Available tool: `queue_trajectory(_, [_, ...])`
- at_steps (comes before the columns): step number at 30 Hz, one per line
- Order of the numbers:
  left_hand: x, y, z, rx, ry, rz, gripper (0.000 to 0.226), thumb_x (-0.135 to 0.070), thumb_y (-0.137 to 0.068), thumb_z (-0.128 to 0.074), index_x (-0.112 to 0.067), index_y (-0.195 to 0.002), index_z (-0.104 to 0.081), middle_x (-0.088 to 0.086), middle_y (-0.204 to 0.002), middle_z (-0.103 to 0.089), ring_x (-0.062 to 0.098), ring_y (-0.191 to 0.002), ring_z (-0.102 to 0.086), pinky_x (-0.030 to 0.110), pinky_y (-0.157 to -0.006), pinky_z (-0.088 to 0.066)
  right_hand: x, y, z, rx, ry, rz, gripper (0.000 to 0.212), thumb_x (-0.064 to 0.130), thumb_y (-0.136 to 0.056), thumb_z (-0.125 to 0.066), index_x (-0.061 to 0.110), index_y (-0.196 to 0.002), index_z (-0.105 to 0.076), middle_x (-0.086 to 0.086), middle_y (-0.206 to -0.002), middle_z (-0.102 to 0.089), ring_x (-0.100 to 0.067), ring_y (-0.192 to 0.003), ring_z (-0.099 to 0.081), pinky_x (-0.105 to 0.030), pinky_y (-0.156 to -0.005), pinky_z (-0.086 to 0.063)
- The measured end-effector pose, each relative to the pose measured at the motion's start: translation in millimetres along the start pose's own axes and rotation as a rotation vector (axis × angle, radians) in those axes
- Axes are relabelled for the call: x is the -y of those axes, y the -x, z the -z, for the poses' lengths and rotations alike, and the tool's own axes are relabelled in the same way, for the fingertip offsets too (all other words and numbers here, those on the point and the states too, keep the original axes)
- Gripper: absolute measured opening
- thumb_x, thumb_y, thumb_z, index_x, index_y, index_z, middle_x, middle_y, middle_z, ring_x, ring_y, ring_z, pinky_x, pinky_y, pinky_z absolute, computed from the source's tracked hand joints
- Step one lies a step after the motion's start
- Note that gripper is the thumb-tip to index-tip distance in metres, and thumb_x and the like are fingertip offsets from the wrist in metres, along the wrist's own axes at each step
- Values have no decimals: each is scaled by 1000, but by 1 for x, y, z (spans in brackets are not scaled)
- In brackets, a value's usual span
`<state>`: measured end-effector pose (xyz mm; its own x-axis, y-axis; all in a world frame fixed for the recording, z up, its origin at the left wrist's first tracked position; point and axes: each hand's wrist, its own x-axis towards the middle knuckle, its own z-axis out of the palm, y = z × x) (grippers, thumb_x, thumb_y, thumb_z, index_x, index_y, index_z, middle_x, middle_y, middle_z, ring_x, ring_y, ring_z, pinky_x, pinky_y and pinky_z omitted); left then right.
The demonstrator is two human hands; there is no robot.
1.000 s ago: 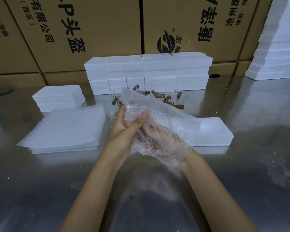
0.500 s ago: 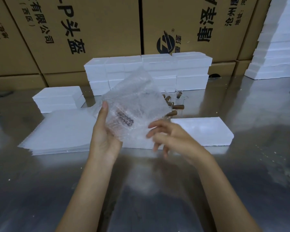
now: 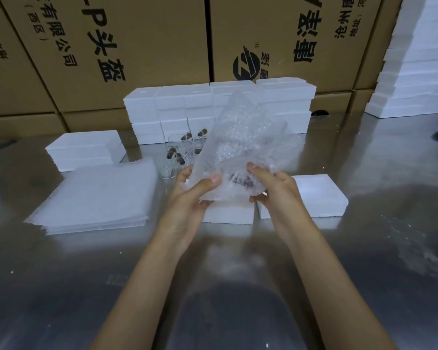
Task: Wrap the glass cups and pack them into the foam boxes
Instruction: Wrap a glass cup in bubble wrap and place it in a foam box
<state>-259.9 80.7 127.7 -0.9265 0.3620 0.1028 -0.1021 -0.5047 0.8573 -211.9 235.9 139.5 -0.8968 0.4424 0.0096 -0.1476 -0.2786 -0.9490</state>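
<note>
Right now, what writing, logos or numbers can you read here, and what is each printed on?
"P头盔": left cardboard box, large black print, turned sideways.
"有限公司" and "(西区)": same box, smaller print.
"唐泽": right cardboard box, cut off at the top edge.
"沧州" and "地址:": same box, the rest cut off.
"®": beside the round black logo; the small characters next to it are too blurred.
Foam boxes and bubble wrap: no text.

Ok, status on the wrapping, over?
Left hand and right hand both gripping bubble wrap, cup bundled inside. Foam box directly beneath. Unwrapped glass cups waiting behind; nothing obstructing.
</note>
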Motion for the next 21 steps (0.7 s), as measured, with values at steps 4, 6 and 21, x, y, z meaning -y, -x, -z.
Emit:
queue_trajectory(4, [-2, 2, -1, 12, -36, -2, 74, -3, -73, -76, -7, -141, -49, 14, -127, -68, 31, -118, -66, 38, -94, -57, 4, -1, 11, 149, -4, 6, 31, 42, -83, -76, 19, -104, -72, 10, -93, -75, -15, -80, -69, -29, -62, -53])
queue_trajectory(6, [-3, 4, -1, -2, -21, 1, 75, -2, -73, -79, -3, -141, -48, 18, -131, -65, 34, -122, -63, 43, -102, -53, 6, 0, 15, 212, 135, 65, 40, 49, -78, -78, 25, -109, -71, 10, -100, -75, -18, -83, -72, -27, -65, -55])
queue_trajectory(21, [2, 11, 0, 233, -376, 89, 68, -22, -61, -87, -24, -123, -61, -1, -116, -74, 20, -109, -70, 37, -96, -52, -3, 27, 60, 44, 140, 240, 10, 26, -88, -71, 17, -90, -74, 3, -94, -74, -11, -93, -67, -31, -91, -46])
